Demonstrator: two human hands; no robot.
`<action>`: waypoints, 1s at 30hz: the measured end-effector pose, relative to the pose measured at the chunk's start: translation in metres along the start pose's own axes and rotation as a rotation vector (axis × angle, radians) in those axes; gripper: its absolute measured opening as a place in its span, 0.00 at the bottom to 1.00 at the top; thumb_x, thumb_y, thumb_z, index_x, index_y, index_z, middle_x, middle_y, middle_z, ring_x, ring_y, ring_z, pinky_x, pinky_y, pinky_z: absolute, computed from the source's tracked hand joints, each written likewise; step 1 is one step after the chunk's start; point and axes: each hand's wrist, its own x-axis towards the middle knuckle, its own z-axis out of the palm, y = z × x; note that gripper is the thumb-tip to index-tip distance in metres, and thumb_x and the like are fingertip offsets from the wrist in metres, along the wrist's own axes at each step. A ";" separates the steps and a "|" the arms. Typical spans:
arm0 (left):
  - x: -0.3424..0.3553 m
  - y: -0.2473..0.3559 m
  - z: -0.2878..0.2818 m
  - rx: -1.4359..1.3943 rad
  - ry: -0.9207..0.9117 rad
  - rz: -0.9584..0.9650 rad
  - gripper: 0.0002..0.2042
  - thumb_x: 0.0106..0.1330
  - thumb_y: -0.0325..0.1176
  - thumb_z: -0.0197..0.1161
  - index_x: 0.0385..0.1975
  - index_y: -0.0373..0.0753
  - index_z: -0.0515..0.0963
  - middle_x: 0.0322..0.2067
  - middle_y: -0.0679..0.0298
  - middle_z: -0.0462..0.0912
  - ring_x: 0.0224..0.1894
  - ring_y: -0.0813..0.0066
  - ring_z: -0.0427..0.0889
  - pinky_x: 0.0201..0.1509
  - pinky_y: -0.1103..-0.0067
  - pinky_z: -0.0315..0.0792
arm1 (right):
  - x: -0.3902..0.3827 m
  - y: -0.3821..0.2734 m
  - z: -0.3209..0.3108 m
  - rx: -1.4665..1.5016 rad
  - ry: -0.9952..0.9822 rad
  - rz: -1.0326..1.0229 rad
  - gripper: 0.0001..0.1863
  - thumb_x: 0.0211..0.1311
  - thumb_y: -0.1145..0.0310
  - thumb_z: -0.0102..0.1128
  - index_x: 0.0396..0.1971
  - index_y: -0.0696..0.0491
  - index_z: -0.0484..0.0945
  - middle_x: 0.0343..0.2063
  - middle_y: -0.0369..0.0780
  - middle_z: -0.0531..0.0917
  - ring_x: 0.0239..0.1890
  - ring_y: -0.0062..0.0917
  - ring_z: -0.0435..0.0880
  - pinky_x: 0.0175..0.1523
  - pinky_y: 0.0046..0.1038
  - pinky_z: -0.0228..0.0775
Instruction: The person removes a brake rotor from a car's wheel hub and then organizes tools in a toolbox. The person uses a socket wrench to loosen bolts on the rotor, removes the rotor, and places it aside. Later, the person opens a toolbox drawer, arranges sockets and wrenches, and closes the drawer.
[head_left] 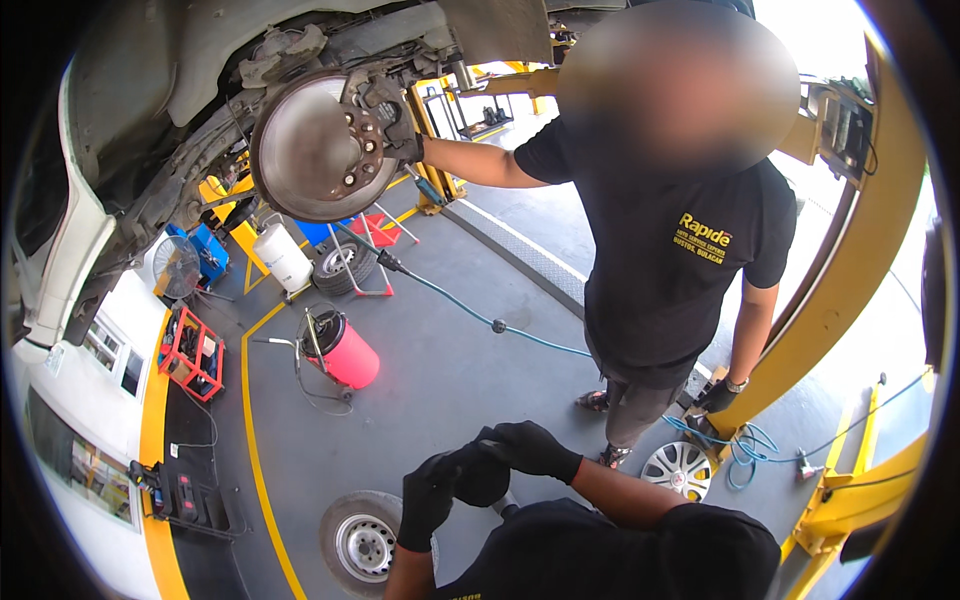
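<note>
One grey vehicle underside, grimy metal (pixel 200 60), fills 10 to 11 o'clock. Yellow steel post (pixel 835 310) at 3. Co-worker in black short-sleeved shirt (pixel 670 260) at 1 to 2, one gloved hand at the edge of the brake disc, round rust-brown steel with exposed studs (pixel 325 148), 11 o'clock. Black rubber tyre on a silver steel rim (pixel 363 547) lies on the floor at 7.

Working item: black rounded piece, soft-looking (pixel 480 478), at 6 o'clock. Can't tell what it is; black on black.

Black-gloved left hand (pixel 427 502), between 6 and 7: fingers curled, looks closed on its side. Black-gloved right hand (pixel 535 448), between 5 and 6: fingers bent, narrow grip near its top.

Handling, my judgement: pinch opposite edges, pull evenly, elbows tucked, gloves clear of the overlap. Thick fingertips could slip; don't twist it.
</note>
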 end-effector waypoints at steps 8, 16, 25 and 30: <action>-0.008 -0.004 0.007 -0.690 0.052 -0.291 0.12 0.79 0.30 0.65 0.54 0.29 0.82 0.35 0.58 0.89 0.32 0.79 0.84 0.38 0.79 0.78 | 0.004 -0.006 0.006 0.230 0.074 -0.130 0.23 0.73 0.57 0.72 0.59 0.55 0.81 0.46 0.43 0.88 0.45 0.34 0.90 0.53 0.38 0.83; -0.002 -0.028 0.036 -0.443 0.179 -0.361 0.25 0.82 0.33 0.62 0.73 0.28 0.67 0.47 0.58 0.89 0.46 0.73 0.88 0.54 0.76 0.83 | -0.005 -0.007 0.055 0.100 -0.195 -0.153 0.26 0.77 0.58 0.62 0.67 0.54 0.72 0.43 0.42 0.86 0.44 0.33 0.89 0.46 0.40 0.82; 0.008 -0.016 0.031 -0.526 0.055 -0.161 0.36 0.75 0.27 0.70 0.78 0.29 0.59 0.69 0.48 0.76 0.67 0.62 0.82 0.61 0.71 0.84 | 0.004 0.008 0.001 -0.090 -0.026 0.055 0.24 0.76 0.56 0.65 0.61 0.58 0.79 0.45 0.43 0.89 0.40 0.37 0.90 0.44 0.37 0.82; 0.018 0.018 0.049 -0.058 -0.044 0.095 0.40 0.67 0.39 0.79 0.75 0.32 0.66 0.65 0.48 0.82 0.66 0.59 0.85 0.63 0.67 0.83 | 0.003 -0.021 0.002 0.719 -0.031 0.138 0.18 0.77 0.62 0.68 0.58 0.56 0.82 0.46 0.40 0.89 0.45 0.23 0.87 0.54 0.33 0.80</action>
